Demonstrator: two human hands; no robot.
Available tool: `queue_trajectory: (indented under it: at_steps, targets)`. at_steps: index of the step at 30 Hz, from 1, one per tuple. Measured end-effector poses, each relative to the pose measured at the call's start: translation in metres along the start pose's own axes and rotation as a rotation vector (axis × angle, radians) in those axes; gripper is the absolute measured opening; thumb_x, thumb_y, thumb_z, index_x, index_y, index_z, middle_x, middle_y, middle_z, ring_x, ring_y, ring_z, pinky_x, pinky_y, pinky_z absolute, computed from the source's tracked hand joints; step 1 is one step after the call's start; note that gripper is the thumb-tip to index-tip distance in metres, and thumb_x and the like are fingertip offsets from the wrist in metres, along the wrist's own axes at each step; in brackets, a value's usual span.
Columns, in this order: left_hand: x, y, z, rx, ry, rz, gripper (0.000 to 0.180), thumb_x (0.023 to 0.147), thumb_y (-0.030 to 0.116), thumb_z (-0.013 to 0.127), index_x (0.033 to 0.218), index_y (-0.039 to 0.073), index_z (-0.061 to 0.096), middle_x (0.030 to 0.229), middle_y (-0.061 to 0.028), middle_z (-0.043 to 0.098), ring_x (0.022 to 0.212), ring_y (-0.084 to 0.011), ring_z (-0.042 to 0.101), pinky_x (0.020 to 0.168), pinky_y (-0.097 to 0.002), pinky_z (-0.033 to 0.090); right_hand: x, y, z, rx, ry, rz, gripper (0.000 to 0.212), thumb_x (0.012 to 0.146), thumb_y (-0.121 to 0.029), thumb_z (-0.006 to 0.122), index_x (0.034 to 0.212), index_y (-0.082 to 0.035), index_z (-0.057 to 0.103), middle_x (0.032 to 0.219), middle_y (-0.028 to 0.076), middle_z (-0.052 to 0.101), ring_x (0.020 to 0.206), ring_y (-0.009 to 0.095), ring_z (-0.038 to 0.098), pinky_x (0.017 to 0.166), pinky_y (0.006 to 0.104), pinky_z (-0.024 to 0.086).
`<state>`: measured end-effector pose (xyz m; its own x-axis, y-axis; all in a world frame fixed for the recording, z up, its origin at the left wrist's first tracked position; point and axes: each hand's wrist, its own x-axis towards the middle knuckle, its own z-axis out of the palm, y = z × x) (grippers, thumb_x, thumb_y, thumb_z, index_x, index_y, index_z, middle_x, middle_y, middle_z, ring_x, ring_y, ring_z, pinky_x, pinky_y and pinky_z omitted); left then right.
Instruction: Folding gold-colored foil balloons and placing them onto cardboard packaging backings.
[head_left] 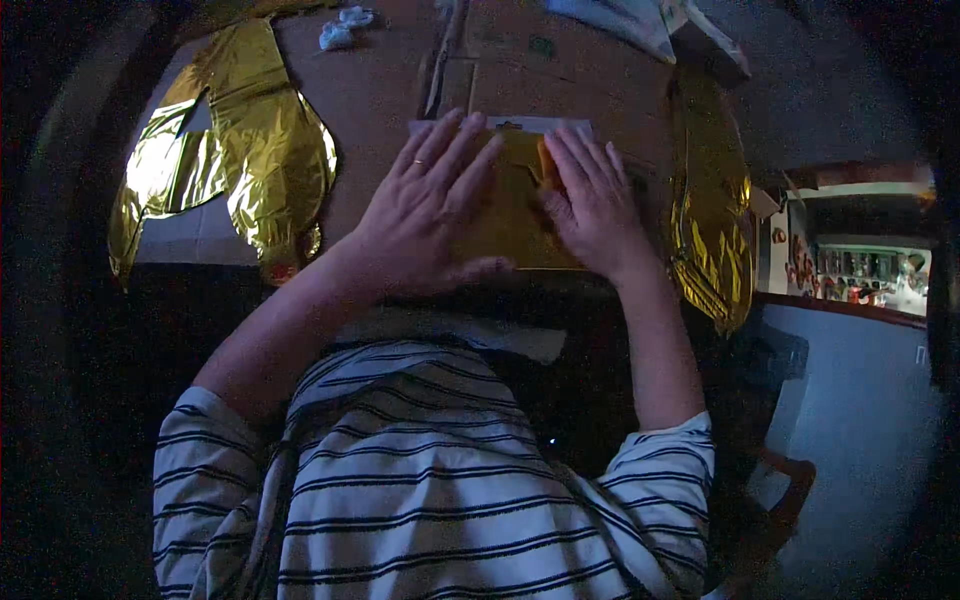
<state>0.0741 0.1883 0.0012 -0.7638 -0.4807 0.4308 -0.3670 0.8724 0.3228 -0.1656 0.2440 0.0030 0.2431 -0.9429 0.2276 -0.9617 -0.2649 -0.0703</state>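
A flat gold foil piece (518,235), roughly rectangular, lies in front of me on cardboard, with a pale edge and a small hanging slot showing at its far side. My left hand (430,195) rests flat across its left side, fingers stretched and a ring on one of them. Over its right side lies my right hand (597,205), fingers straight and close together, its thumb towards the middle. A raised orange-gold edge of the foil shows beside the right index finger. What lies under the palms is hidden.
Flat gold foil balloons hang partly over the near edge, one at left (265,140) and one at right (710,230). Brown cardboard (385,80) covers the surface. A small crumpled pale-blue item (340,30) and a plastic bag (625,25) lie at the far side. A chair (790,490) stands lower right.
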Motion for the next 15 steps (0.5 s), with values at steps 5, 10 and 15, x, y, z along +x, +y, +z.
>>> queue_trajectory:
  at_steps: [5, 10, 15]
  targets:
    - [-0.008, -0.006, 0.016, 0.063, -0.096, -0.025, 0.102, 0.074, 0.071, 0.053, 0.142, 0.001, 0.022, 0.147, -0.0256, 0.019, 0.137, -0.0408, 0.016, 0.111, -0.0509, 0.014, 0.001, 0.004, 0.011, 0.006, 0.032, -0.028, 0.059, 0.094, -0.046, 0.037, 0.141, -0.011, 0.030, 0.147, 0.011, 0.029, 0.136, 0.029, 0.027, 0.111, 0.0510, 0.015]
    - [-0.007, -0.002, 0.015, 0.127, -0.135, -0.050, 0.107, 0.070, 0.073, 0.055, 0.142, 0.000, 0.022, 0.146, -0.0269, 0.020, 0.136, -0.0436, 0.016, 0.111, -0.0521, 0.013, 0.003, 0.010, 0.014, -0.015, 0.014, -0.038, 0.063, 0.094, -0.049, 0.036, 0.142, -0.010, 0.026, 0.148, 0.011, 0.027, 0.136, 0.029, 0.025, 0.112, 0.0499, 0.014]
    - [-0.007, 0.000, 0.015, 0.174, -0.129, -0.084, 0.111, 0.066, 0.074, 0.057, 0.142, 0.001, 0.022, 0.144, -0.0286, 0.021, 0.134, -0.0481, 0.017, 0.110, -0.0532, 0.013, 0.002, 0.015, 0.017, -0.018, 0.001, -0.038, 0.066, 0.094, -0.050, 0.035, 0.144, -0.010, 0.023, 0.149, 0.011, 0.024, 0.138, 0.028, 0.022, 0.112, 0.0493, 0.012]
